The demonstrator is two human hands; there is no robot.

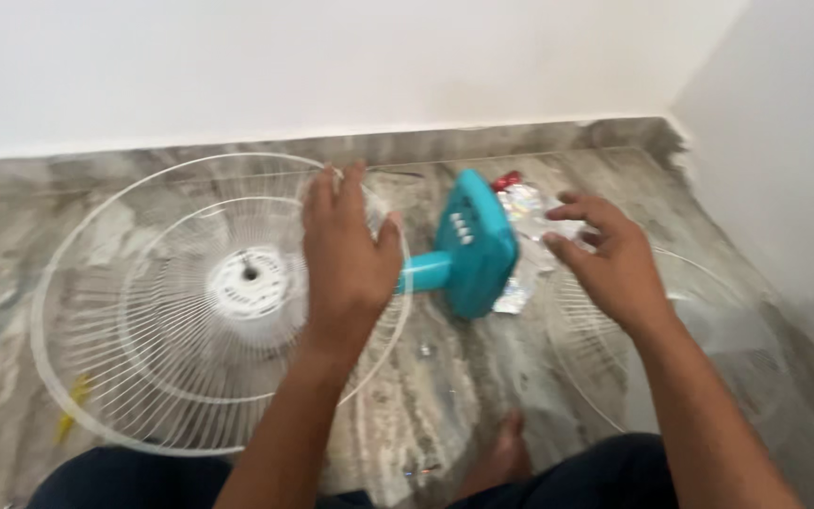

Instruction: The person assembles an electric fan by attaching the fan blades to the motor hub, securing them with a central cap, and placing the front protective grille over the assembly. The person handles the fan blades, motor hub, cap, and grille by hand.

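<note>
A white wire fan guard (143,311) lies flat on the grey marble floor at the left, with a round white hub (250,280) at its middle. My left hand (346,254) hovers over the guard's right rim, fingers spread, holding nothing. Right of it stands a teal fan base (471,247) with a short teal neck and white buttons. My right hand (610,259) is just right of the base, its fingers curled over a crinkled clear plastic wrapper (531,221). Whether it grips the wrapper is not clear.
A second wire guard (708,349) lies on the floor at the right, under my right forearm. A small red piece (506,179) sits behind the base. A yellow scrap (73,410) lies at the lower left. White walls close the back and right. My bare foot (506,452) rests between my knees.
</note>
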